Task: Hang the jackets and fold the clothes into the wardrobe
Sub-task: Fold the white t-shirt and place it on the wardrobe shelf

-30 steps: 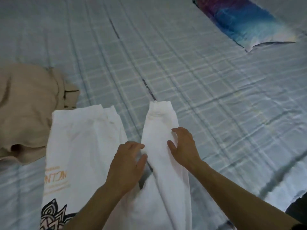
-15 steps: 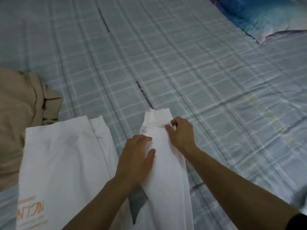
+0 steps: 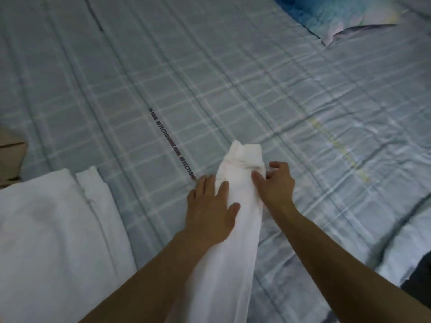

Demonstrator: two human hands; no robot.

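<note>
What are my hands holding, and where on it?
The right hand pinches the white sleeve just below its cuff; the left hand only presses flat on it.

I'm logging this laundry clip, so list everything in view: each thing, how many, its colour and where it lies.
white top: one, white, body at lower left; its sleeve runs up the middle.
beige garment: one, beige, left edge, mostly cut off.
pillow: one, blue, top right corner.
bed sheet: one, pale blue-green check, under everything.
left hand: one, rests flat on the sleeve.
right hand: one, pinches the sleeve near its cuff.
</note>
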